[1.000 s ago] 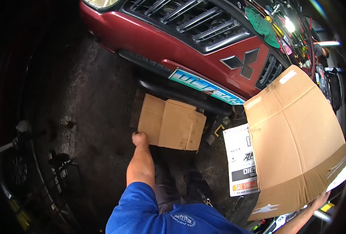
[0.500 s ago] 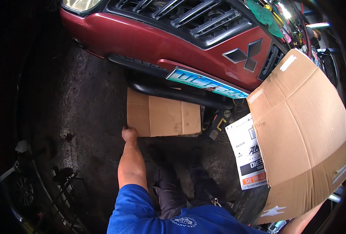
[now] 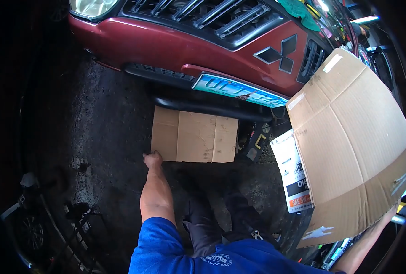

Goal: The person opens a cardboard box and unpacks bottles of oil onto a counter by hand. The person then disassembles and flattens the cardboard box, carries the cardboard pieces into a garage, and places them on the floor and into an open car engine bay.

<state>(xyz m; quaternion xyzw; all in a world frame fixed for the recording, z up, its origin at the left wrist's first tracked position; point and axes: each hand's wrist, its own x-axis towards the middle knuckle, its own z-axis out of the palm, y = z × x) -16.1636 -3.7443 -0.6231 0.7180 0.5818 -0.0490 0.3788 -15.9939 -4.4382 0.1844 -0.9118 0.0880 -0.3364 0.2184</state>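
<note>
My left hand [image 3: 153, 159] is closed on the lower left corner of a creased cardboard sheet [image 3: 196, 137], which lies low in front of the car's bumper. Dark smudges mark that sheet's right part. A larger cardboard piece [image 3: 349, 137], with white torn patches, stands raised on the right. My right forearm [image 3: 365, 242] reaches up behind its lower right edge; the right hand itself is hidden there, so its grip does not show. A white printed panel [image 3: 291, 176] reading SAE 5W-40 sticks out at the large piece's left side.
A red car's front bumper [image 3: 166, 50] with a license plate [image 3: 239, 90] and black bumper bar [image 3: 203, 106] spans the top. A dark tool with a yellow part [image 3: 259, 140] lies on the floor right of the sheet. A wheel [image 3: 31, 233] and metal frame are at lower left.
The smaller sheet has shifted slightly right and down in view, with more of its far edge showing beyond the bar. The large cardboard has risen slightly, exposing more right forearm.
</note>
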